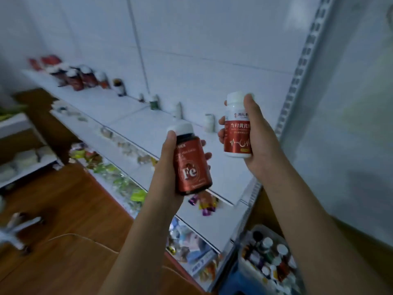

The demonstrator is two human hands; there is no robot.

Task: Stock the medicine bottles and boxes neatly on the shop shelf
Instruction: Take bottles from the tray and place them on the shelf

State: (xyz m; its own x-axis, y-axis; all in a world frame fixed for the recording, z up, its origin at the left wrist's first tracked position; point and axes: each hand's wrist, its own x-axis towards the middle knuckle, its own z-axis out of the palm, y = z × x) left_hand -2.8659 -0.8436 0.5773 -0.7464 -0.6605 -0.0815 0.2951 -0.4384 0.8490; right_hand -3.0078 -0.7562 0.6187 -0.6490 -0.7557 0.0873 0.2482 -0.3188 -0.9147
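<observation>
While the far end of the top shelf already carries a blurred cluster of red-labelled bottles, with a few small single bottles spaced along its back edge, both hands are raised in front of it, each carrying one item. The left hand wraps a dark bottle with a red "Fe" label; the thumb lies up the near side to the white cap, and fingertips show round the far side. The bottle tilts a little, its base toward the camera. To its right, the right hand clasps a white bottle with a red label upright, the thumb running up to the cap and fingers curled round the left side. Both look like rigid plastic, smooth and probably light (contents unseen), so a mid-body wrap such as these should hold without squeezing hard. Each body sits inside the curl of the fingers, caps clear above. Lower right, a tub of more bottles waits on the floor.
</observation>
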